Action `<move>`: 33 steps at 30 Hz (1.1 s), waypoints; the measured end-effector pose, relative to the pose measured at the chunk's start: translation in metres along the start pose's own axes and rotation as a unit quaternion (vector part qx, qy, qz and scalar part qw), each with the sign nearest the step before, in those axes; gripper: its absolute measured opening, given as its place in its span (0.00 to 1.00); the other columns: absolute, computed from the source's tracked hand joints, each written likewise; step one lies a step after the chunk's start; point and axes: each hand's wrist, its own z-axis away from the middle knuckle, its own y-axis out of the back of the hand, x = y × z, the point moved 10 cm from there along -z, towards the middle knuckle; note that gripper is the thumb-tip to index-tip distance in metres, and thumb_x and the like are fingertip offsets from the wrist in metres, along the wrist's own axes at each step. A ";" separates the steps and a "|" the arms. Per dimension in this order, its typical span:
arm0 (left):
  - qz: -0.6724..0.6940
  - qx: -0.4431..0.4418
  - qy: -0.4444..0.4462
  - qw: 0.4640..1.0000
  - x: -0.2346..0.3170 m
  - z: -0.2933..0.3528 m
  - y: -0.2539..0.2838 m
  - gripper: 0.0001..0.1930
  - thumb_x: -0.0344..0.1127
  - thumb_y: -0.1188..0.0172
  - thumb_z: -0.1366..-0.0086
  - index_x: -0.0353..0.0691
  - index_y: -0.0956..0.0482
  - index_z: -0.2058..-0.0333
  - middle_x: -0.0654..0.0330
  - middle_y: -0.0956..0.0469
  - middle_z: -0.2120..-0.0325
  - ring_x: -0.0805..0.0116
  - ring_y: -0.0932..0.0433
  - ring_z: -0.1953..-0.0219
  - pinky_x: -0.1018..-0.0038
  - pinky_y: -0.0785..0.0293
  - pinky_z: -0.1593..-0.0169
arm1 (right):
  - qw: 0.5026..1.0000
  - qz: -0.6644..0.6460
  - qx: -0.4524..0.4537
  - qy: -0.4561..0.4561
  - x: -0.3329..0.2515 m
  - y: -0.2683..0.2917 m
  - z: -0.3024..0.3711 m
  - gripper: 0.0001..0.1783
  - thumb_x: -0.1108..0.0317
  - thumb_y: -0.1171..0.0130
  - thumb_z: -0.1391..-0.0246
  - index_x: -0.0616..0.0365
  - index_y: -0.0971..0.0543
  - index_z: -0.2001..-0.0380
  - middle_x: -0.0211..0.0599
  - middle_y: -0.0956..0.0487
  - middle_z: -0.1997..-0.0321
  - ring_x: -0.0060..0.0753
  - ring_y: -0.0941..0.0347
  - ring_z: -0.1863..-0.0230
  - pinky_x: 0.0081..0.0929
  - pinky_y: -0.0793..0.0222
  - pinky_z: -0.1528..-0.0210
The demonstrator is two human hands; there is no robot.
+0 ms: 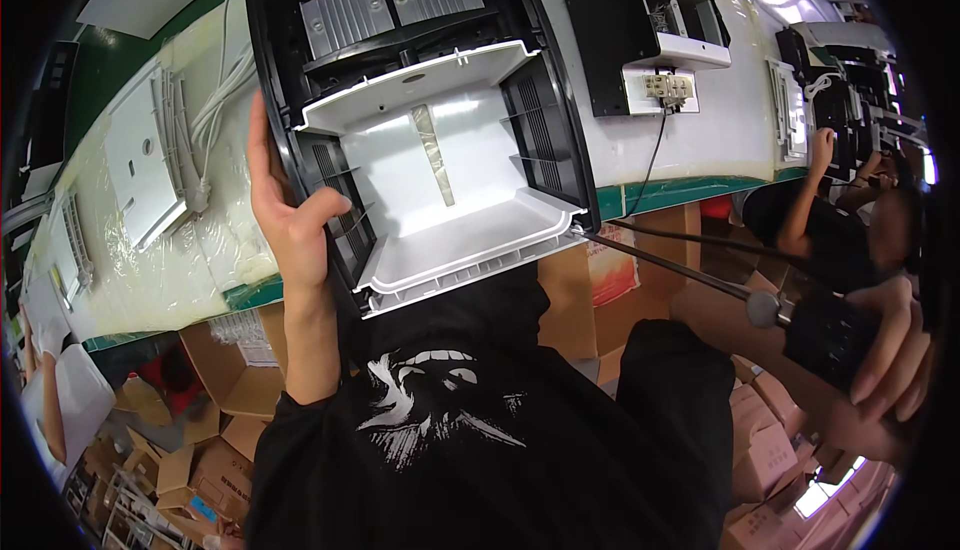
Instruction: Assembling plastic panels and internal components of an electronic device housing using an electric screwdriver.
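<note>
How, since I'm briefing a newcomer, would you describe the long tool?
At top centre is a black housing. From near its lower right corner, the long tool slants down to the right hand; its straight rod and silvery collar distinguish it from the curved cable.

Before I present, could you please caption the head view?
Left fingers grip an open housing; right fingers hold a screwdriver-like tool angled toward the housing's lower right corner.

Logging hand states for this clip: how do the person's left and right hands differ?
The left hand grips an open housing by its side; the right hand grips a dark-handled tool with a long shaft. The left hand sits left of centre; the right hand is near the picture's right edge. Both are bare.
</note>
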 end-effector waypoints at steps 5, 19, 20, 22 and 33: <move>-0.015 0.006 -0.020 1.000 0.003 -0.001 0.000 0.49 0.21 0.52 0.69 0.31 0.46 0.38 0.53 0.35 0.46 0.67 0.31 0.51 0.81 0.34 0.52 | 0.479 -0.751 -0.328 -0.314 -0.081 -0.064 0.054 0.09 0.79 0.44 0.50 0.54 0.32 0.77 0.28 0.30 0.83 0.22 0.31 0.80 0.09 0.32 0.74; -0.033 0.009 -0.032 0.999 0.003 -0.003 -0.001 0.48 0.22 0.52 0.69 0.30 0.46 0.38 0.53 0.34 0.47 0.68 0.30 0.54 0.82 0.32 0.57 | 0.255 -0.826 -0.403 -0.302 -0.179 -0.033 0.099 0.40 0.29 0.43 0.60 0.62 0.31 0.71 0.34 0.33 0.75 0.25 0.33 0.82 0.20 0.32 0.82; -0.034 0.006 -0.034 0.999 0.003 -0.004 -0.002 0.48 0.22 0.52 0.69 0.30 0.45 0.39 0.53 0.34 0.47 0.68 0.30 0.55 0.82 0.32 0.57 | 0.277 -0.823 -0.382 -0.315 -0.181 -0.029 0.102 0.41 0.29 0.43 0.60 0.63 0.31 0.70 0.34 0.33 0.74 0.26 0.33 0.82 0.20 0.33 0.83; -0.033 0.006 -0.027 0.999 0.003 -0.002 -0.001 0.48 0.22 0.52 0.70 0.30 0.45 0.39 0.53 0.34 0.47 0.68 0.30 0.54 0.82 0.32 0.56 | 0.315 -0.819 -0.339 -0.340 -0.178 -0.026 0.104 0.43 0.27 0.44 0.62 0.64 0.32 0.69 0.35 0.34 0.74 0.28 0.35 0.82 0.21 0.34 0.84; -0.053 0.002 -0.056 0.997 0.005 -0.003 -0.001 0.50 0.22 0.52 0.70 0.30 0.46 0.38 0.51 0.35 0.46 0.68 0.29 0.53 0.83 0.30 0.56 | 0.285 -0.798 -0.386 -0.364 -0.168 -0.026 0.125 0.44 0.27 0.48 0.59 0.58 0.39 0.57 0.39 0.32 0.74 0.31 0.35 0.82 0.26 0.34 0.81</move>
